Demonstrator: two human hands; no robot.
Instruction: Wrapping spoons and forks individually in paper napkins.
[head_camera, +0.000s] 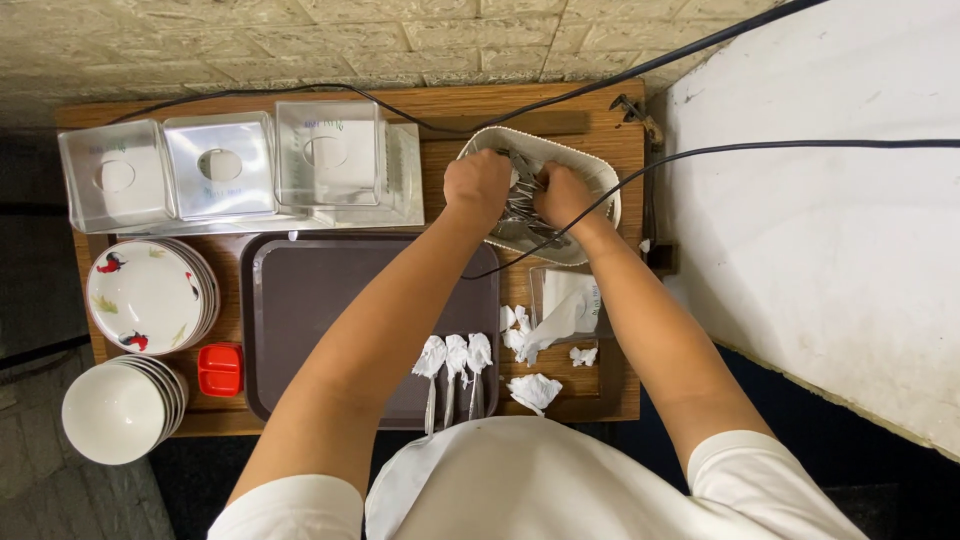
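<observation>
Both hands in oval metal tray (598, 178), upper centre of frame. Left hand (478, 186) and right hand (562, 196) clenched around cutlery (522, 212), which lies beneath and between the fingers. Judgement: lift a small bunch, handles aligned, clear of the cable (640, 170).

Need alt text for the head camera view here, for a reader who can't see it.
Seen from above, a person's left hand and right hand reach into a metal tray of cutlery on a wooden table. Nearer lie a brown serving tray, three tissue-wrapped spoons, stacked plates and bowls.
</observation>
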